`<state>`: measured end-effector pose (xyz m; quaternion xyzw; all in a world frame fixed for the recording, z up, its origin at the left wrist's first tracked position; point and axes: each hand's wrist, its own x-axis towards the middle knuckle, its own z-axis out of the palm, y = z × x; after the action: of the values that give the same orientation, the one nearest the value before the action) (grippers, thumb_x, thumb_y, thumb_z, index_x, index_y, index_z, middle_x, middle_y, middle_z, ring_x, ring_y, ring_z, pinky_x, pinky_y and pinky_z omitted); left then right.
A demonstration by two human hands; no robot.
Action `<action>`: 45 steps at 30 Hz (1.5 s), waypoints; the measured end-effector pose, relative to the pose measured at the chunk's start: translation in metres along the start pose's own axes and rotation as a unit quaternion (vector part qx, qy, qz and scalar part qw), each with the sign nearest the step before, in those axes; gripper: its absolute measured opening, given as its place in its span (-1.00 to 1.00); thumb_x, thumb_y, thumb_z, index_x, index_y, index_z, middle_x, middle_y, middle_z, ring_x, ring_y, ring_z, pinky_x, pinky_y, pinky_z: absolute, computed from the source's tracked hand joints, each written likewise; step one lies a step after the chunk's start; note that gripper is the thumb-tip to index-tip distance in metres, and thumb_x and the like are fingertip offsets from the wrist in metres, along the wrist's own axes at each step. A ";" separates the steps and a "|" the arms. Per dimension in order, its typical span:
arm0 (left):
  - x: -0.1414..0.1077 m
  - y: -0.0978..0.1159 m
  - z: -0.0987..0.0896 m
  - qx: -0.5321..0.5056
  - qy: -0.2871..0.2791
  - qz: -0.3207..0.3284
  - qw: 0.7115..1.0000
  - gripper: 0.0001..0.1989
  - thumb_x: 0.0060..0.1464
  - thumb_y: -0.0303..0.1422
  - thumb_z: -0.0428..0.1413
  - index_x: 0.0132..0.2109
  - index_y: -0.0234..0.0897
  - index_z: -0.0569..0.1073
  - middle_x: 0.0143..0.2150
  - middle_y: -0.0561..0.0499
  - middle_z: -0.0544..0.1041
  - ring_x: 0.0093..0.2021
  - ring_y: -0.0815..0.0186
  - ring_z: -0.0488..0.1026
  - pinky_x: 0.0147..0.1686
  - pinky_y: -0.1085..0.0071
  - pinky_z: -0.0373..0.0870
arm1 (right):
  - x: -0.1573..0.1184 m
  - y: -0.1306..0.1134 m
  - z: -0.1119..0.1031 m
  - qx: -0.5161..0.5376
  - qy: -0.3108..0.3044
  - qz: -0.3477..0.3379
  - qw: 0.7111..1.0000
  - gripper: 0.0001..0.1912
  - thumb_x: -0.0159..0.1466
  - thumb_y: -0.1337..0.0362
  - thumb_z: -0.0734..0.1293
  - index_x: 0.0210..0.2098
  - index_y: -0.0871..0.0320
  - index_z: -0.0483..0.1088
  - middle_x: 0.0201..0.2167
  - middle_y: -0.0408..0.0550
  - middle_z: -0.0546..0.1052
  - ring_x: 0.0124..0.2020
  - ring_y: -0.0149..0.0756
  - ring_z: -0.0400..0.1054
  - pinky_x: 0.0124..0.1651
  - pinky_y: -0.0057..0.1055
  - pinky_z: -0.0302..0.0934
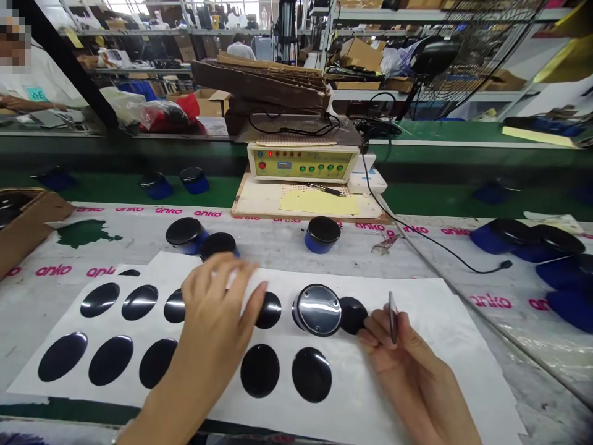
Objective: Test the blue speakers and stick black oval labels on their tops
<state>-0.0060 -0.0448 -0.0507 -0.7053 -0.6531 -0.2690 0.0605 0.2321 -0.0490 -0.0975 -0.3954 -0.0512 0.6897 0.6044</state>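
Observation:
My right hand (407, 364) pinches a thin dark disc (393, 318), seen almost edge-on, between thumb and fingers. My left hand (213, 315) reaches over the white sheet (398, 395), thumb apart from its slightly blurred fingers, with nothing visible in it. Just beyond its fingertips stands a blue cylinder with a black top (218, 244), partly hidden; whether they touch I cannot tell. Between my hands sits a round piece with a shiny grey face (319, 309). Beside it a black disc (353, 315) lies near my right fingers. Several glossy black discs (260, 371) lie in rows on the sheet.
More blue, black-topped cylinders stand behind the sheet (323, 235) and at the right (503, 235). A control box (303, 164) with lit buttons sits at the back. A cable (435, 247) crosses the table. A cardboard box (28, 228) stands left; a person (41, 80) is beyond.

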 end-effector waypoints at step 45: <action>-0.031 0.032 0.043 -0.339 -0.250 -0.078 0.904 -0.35 0.03 -0.27 0.23 0.22 0.01 0.14 0.21 0.08 0.36 0.23 0.18 0.28 0.16 0.21 0.32 | -0.001 0.023 0.028 -0.517 -0.079 -0.313 0.793 -0.81 0.27 0.25 0.31 -0.47 0.09 0.30 -0.34 -0.15 0.30 -0.31 -0.36 0.29 -0.31 -0.44 0.23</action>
<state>0.0375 -0.0582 -0.0933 -0.6740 -0.5694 -0.2926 -0.3687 0.1966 -0.0441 -0.0907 -0.5554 -0.5688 0.3619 0.4868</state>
